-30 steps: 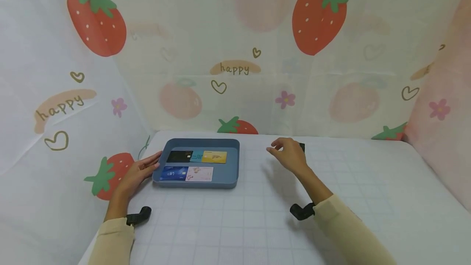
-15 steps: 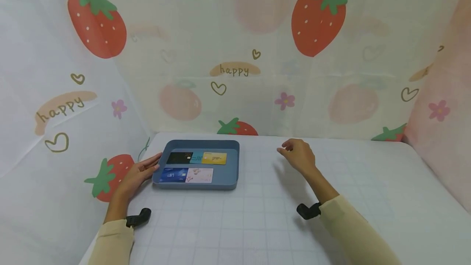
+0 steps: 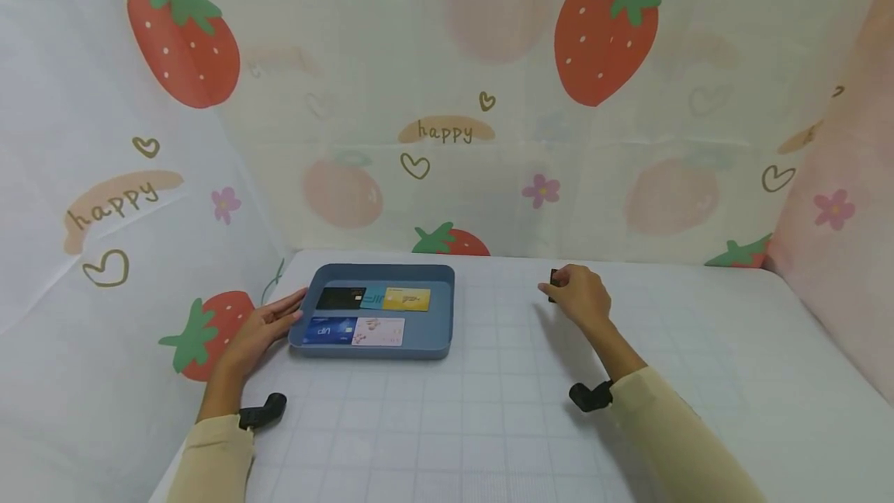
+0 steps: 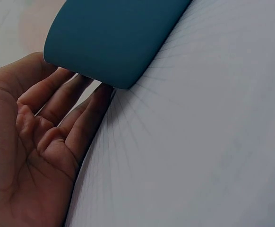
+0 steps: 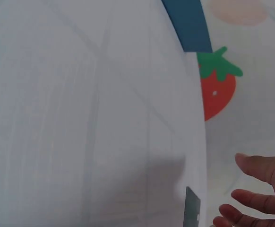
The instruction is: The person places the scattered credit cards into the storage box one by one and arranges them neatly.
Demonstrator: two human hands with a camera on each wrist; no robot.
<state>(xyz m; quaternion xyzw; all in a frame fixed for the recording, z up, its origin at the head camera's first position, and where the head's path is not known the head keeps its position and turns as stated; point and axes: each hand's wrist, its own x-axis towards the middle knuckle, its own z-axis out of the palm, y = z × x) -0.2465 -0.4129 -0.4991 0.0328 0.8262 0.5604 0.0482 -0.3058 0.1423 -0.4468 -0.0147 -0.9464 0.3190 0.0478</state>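
Observation:
My left hand (image 3: 258, 336) rests against the left side of a blue-grey tray (image 3: 429, 334), its fingers straight along the wall. In the left wrist view the thumb and fingertips meet the tray's corner. Inside the tray lie a black card (image 3: 340, 299), a teal card (image 3: 373, 298), a yellow card (image 3: 407, 300), a blue card (image 3: 328, 331) and a pale pink card (image 3: 378, 331). My right hand (image 3: 581, 293) hovers near a dark card (image 5: 191, 210) on the table, partly hidden by the hand in the head view. Its thumb and fingers are apart, holding nothing.
A white gridded cloth (image 3: 447, 418) covers the table. Strawberry-printed curtains (image 3: 517, 84) stand along the back and both sides. A black wrist camera (image 3: 264, 410) is on the left wrist and another wrist camera (image 3: 590, 397) on the right.
My right hand has moved to the right, passing over the dark card, which now shows at the left of the fingers instead of the right. The left hand and tray have stayed put.

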